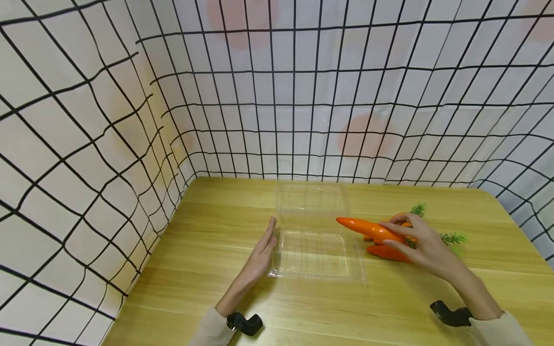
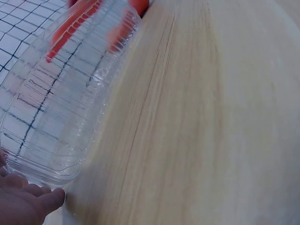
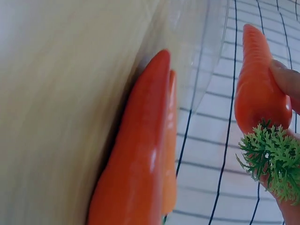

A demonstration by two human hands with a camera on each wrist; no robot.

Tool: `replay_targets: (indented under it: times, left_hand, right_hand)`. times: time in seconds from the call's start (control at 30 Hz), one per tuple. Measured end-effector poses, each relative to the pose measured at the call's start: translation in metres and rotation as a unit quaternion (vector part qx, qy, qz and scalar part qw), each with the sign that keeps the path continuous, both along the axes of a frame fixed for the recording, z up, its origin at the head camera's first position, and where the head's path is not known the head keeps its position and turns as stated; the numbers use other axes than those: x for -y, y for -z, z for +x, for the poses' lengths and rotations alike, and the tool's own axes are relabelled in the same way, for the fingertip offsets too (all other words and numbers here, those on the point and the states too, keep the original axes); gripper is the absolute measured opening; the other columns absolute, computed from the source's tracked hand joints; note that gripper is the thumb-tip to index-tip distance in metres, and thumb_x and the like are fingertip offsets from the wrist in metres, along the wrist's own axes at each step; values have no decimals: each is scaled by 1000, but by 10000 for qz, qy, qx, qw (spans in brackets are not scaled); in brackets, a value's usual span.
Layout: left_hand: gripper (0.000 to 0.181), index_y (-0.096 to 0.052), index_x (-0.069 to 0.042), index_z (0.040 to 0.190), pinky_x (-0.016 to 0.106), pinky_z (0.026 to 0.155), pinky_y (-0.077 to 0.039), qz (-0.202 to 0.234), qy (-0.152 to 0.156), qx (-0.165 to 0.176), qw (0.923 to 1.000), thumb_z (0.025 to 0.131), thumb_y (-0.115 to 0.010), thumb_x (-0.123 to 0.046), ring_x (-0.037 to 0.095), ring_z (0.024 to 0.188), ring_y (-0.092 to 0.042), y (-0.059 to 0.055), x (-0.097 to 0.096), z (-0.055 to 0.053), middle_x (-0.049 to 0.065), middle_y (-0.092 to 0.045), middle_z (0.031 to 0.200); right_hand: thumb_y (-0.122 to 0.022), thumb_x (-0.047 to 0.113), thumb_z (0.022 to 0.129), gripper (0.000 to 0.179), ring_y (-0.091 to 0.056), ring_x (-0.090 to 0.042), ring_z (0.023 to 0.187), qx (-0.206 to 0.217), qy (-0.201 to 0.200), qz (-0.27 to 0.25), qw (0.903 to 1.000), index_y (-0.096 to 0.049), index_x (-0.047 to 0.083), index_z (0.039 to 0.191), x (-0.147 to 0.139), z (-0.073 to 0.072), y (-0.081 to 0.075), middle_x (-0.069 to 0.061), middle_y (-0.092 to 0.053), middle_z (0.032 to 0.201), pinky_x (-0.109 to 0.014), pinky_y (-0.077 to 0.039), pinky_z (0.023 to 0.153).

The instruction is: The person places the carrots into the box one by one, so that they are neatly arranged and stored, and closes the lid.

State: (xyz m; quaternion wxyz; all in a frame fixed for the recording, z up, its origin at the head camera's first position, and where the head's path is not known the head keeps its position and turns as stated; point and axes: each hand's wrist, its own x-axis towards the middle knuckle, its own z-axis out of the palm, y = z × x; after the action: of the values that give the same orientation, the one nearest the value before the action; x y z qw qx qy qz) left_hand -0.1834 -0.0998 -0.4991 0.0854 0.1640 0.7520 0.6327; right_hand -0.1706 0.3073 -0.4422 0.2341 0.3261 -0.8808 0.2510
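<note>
In the head view my right hand (image 1: pixel 428 247) grips an orange carrot (image 1: pixel 363 228) by its thick end, its tip pointing left toward the clear plastic container. The right wrist view shows green leafy tops (image 3: pixel 269 157) on this carrot, with a finger and thumb around it. Below it lie more carrots (image 1: pixel 387 253), partly hidden by the hand. My left hand (image 1: pixel 258 254) stands at the left side of the container (image 1: pixel 318 277), fingers straight and touching its edge. The container's lid (image 1: pixel 312 198) is folded back, away from me.
A wooden table (image 1: pixel 207 240) carries everything. White cloth walls with a black grid (image 1: pixel 281 96) rise along its back and sides. Green carrot tops (image 1: pixel 453 238) stick out to the right of the right hand. A black camera mount (image 1: pixel 246 324) sits on the left wrist.
</note>
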Motion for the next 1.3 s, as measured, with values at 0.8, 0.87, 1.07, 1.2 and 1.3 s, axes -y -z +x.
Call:
replay_targets:
  times: [0.8,0.87,1.07,1.2,1.3]
  left_hand:
    - [58,-1,-4,166,52,132,-5,-9,-109,-25,9999,113,-24,-8,34,162,-1,-2,-3,1,15,0,175]
    - [58,-1,-5,166,52,132,-5,-22,-136,-32,9999,113,-25,-8,34,162,-2,-2,-3,1,14,0,175]
    - [58,-2,-5,166,52,132,-5,-33,-156,-41,9999,113,-25,-8,34,162,-2,-1,-2,1,13,-1,175]
    - [58,-1,-5,166,52,132,-5,-12,-132,-45,9999,113,-25,-7,34,162,-2,-1,-2,1,14,0,175]
    - [58,-1,-4,166,52,132,-5,-2,-118,-32,9999,113,-25,-7,34,162,-2,-1,-2,1,13,0,175]
  right_hand:
    - [-85,-1,77,47,-54,-11,95,163,-849,27,9963,-76,4,123,60,-36,4,-6,-63,110,-22,-43,76]
    - [-85,0,79,46,-53,-10,96,274,-799,82,9964,-76,5,124,65,-38,3,-5,-63,110,-23,-44,74]
    - [-83,6,84,42,-50,-9,92,599,-821,132,9947,-76,6,125,76,-46,4,-5,-63,111,-23,-47,70]
    - [-83,6,84,40,-50,-10,89,577,-956,214,9935,-76,5,123,85,-51,10,-7,-63,110,-23,-47,68]
    - [-84,6,82,39,-52,-11,90,461,-1006,272,9935,-77,4,121,90,-55,14,-8,-64,109,-23,-47,68]
